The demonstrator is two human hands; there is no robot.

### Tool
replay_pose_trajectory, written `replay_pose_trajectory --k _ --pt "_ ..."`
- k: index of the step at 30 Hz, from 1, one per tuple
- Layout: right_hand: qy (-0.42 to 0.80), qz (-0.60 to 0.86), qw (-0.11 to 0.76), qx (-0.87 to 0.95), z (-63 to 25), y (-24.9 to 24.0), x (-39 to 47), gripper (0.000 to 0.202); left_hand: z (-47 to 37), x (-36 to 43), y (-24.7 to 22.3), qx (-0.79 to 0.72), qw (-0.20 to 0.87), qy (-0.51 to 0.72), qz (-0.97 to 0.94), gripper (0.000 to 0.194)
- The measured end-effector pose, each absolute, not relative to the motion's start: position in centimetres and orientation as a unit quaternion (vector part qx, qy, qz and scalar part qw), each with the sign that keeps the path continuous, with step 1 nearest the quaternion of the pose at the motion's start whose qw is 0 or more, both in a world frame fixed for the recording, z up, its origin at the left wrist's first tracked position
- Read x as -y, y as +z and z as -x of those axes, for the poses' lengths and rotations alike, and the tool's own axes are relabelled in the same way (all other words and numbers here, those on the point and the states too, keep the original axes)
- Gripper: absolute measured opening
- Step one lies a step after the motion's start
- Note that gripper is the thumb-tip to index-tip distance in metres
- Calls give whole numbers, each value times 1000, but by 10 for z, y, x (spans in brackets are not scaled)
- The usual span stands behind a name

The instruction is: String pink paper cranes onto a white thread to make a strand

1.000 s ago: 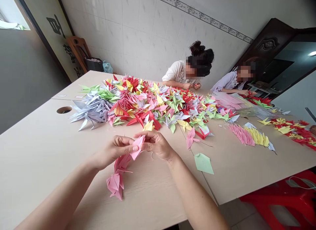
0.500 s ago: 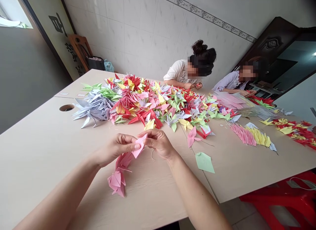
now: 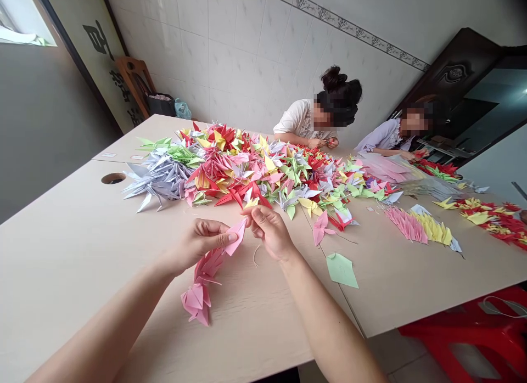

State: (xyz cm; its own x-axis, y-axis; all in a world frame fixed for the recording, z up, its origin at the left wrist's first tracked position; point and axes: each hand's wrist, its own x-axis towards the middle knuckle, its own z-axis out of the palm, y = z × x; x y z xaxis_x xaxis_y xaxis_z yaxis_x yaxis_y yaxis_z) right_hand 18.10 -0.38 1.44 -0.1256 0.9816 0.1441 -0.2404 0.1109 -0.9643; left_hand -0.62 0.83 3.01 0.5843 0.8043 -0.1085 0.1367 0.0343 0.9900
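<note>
My left hand [image 3: 206, 241] pinches a folded pink origami piece [image 3: 234, 239], thumb on top. My right hand [image 3: 269, 229] has its thumb and fingers closed at the upper tip of that same piece. From below the left hand hangs a chain of pink origami cranes [image 3: 196, 300], curving down to the tabletop. A thin pale string [image 3: 256, 257] shows beneath my right hand; its upper end is hidden. Beyond both hands lies a large heap of origami cranes [image 3: 247, 169] in red, pink, yellow, green and pale lilac.
On the wooden table [image 3: 74, 251] lie a green paper sheet [image 3: 342, 270], a loose pink crane [image 3: 322, 227] and rows of pink cranes [image 3: 405, 224] and yellow cranes [image 3: 432, 226]. Two people sit across, hands busy. A red stool [image 3: 473, 333] stands lower right.
My right hand has slid from the face of the pink piece to its upper tip, and its thumb has lifted. The piece has turned slightly in my left hand.
</note>
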Motion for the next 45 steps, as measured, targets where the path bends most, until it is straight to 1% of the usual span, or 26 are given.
replay_pose_trajectory --k 2,4,8,12,16,22,24,28,30,31,33,36,40,45 --pt "547 373 512 547 -179 17 5 35 5 -9 28 -372 592 283 -657 34" --pt "522 385 500 574 -175 18 8 32 3 -8 27 -377 561 293 -676 35" --pt "449 420 548 567 -165 15 12 26 -2 -5 24 -397 512 309 -697 37" --pt "429 432 573 549 -162 11 12 23 -6 -2 24 -439 472 313 -698 38" --pt "422 446 580 536 -168 10 9 23 -5 -3 25 -426 481 317 -698 29" --pt "437 456 593 500 -171 10 7 21 -1 -7 25 -410 524 297 -685 31" --pt "447 457 598 483 -171 9 7 26 -2 -6 24 -411 525 300 -682 30" --pt "478 459 612 432 -174 8 4 48 -3 -4 20 -424 514 298 -684 29" --pt "476 455 610 440 -178 9 2 53 -5 -5 18 -423 535 318 -659 32" --pt "475 450 602 457 -180 10 1 52 -5 -6 18 -419 552 335 -639 33" --pt "477 438 574 501 -180 11 0 42 -6 -8 19 -412 577 376 -597 35" --pt "452 443 540 554 -175 10 3 30 -8 -9 22 -414 576 421 -565 36" --pt "384 453 550 588 -169 9 8 34 -8 -9 22 -407 588 427 -554 34" --pt "360 450 533 619 -171 11 9 34 -4 -10 23 -398 600 397 -569 30"
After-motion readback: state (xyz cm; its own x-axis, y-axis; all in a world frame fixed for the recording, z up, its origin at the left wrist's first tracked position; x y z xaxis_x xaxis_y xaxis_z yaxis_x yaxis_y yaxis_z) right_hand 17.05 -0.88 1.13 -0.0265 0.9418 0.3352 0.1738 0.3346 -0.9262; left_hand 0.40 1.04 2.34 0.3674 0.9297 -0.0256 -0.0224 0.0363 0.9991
